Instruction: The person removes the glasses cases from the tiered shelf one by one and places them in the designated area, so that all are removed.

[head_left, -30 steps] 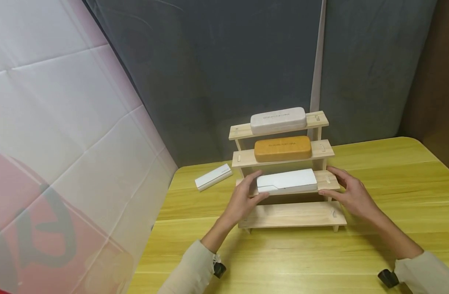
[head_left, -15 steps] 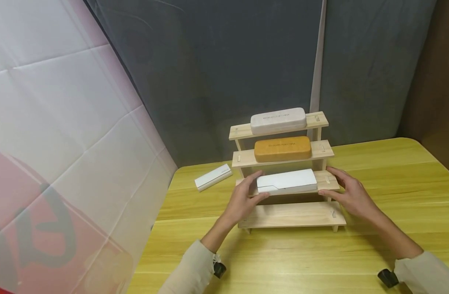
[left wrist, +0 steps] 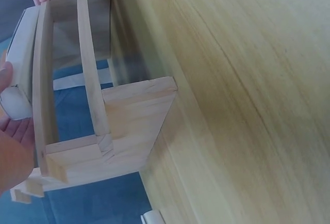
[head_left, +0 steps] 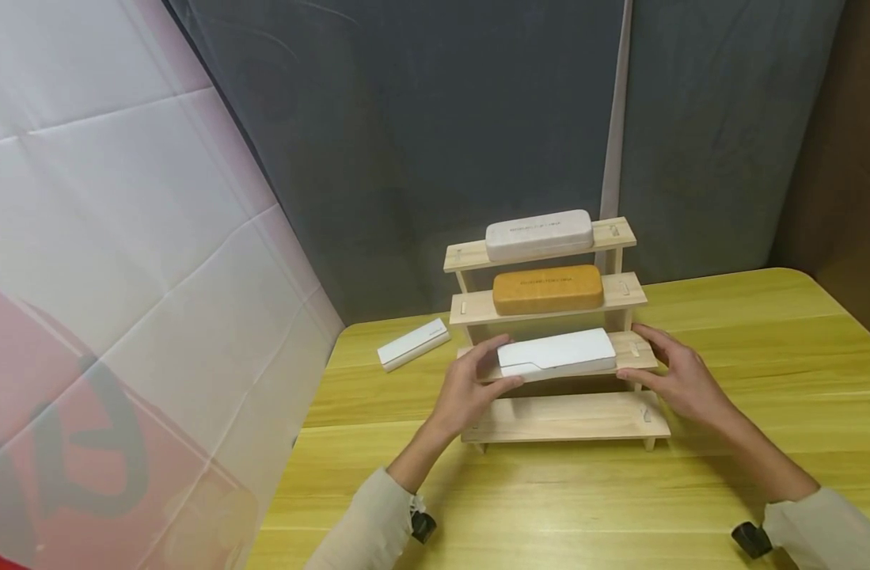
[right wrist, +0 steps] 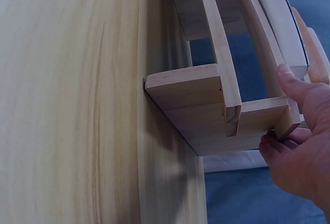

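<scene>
On the second tier from the bottom of a wooden stepped display stand [head_left: 566, 419] lies a white glasses case [head_left: 557, 352] with an angled flap line. My left hand [head_left: 470, 388] holds the case's left end, thumb at its front and fingers behind. My right hand [head_left: 684, 380] grips the right end of that same tier; the right wrist view shows the thumb [right wrist: 291, 82] on the board's front edge and the other fingers curled around its end. An orange glasses case [head_left: 548, 290] rests one tier higher, and a cream glasses case [head_left: 540, 236] sits on the top tier.
A slim white case [head_left: 414, 343] lies on the yellow wood-grain table [head_left: 548, 507] to the left of the stand. Behind the table hangs a dark grey curtain [head_left: 442, 142]. A white and pink printed sheet [head_left: 157, 237] borders the left side.
The left end of the white glasses case has shifted slightly toward the front with my left hand. My right hand stays in place on the tier.
</scene>
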`<state>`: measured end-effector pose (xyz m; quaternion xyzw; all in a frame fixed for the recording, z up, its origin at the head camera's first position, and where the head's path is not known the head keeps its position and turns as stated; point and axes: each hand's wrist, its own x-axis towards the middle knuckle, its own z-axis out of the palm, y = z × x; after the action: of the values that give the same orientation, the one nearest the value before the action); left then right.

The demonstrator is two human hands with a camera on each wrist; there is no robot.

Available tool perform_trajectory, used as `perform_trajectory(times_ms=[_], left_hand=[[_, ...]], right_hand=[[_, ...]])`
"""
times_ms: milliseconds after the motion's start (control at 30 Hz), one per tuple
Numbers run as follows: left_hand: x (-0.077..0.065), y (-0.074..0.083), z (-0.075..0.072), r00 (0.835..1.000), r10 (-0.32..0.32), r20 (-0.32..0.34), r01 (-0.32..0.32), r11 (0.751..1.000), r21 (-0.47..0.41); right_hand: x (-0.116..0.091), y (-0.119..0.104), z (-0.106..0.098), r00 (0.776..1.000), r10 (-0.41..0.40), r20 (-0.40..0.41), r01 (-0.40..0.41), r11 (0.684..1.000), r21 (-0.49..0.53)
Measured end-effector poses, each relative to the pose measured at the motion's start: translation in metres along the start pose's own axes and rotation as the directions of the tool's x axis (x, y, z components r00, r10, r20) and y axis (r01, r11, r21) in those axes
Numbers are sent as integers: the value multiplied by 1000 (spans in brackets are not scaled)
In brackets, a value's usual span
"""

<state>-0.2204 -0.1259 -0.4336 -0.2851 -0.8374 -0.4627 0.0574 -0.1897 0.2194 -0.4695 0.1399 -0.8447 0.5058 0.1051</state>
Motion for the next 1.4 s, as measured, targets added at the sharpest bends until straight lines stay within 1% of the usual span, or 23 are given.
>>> perform_trajectory(times_ms=[200, 300, 400, 633, 833, 1000, 1133, 1233, 1400], left_hand=[[-2, 3, -3, 1000, 28, 2, -28, 999, -46], [-3, 4, -5, 999, 43, -3, -43, 998, -42], [-3, 4, -7, 997, 76, -13, -76, 997, -19], [-5, 4, -14, 983, 172, -65, -172, 985, -8], [-5, 4, -19, 972, 209, -105, -213, 976, -35], [-5, 4, -25, 969, 214, -119, -222, 973, -60], [-7, 7, -31, 976, 181, -118, -189, 980, -63], [-8, 10, -36, 977, 168, -128, -177, 982, -61], [-7, 13, -44, 969, 182, -165, -192, 980, -48]], right_hand=[[-1, -1, 0, 1000, 3, -2, -3, 1000, -12], [-1, -1, 0, 1000, -3, -4, 3, 1000, -19], [-1, -1, 0, 1000, -5, -5, 4, 1000, -23], [-1, -1, 0, 1000, -2, -3, 2, 1000, -26], [-1, 0, 0, 1000, 1, -5, -1, 1000, -19], [-1, 0, 1, 1000, 7, -5, -7, 1000, -21], [-1, 2, 2, 1000, -1, -4, 1, 1000, -22], [-2, 2, 2, 1000, -4, -3, 4, 1000, -21], [-2, 1, 1, 1000, 6, -4, -6, 1000, -27]])
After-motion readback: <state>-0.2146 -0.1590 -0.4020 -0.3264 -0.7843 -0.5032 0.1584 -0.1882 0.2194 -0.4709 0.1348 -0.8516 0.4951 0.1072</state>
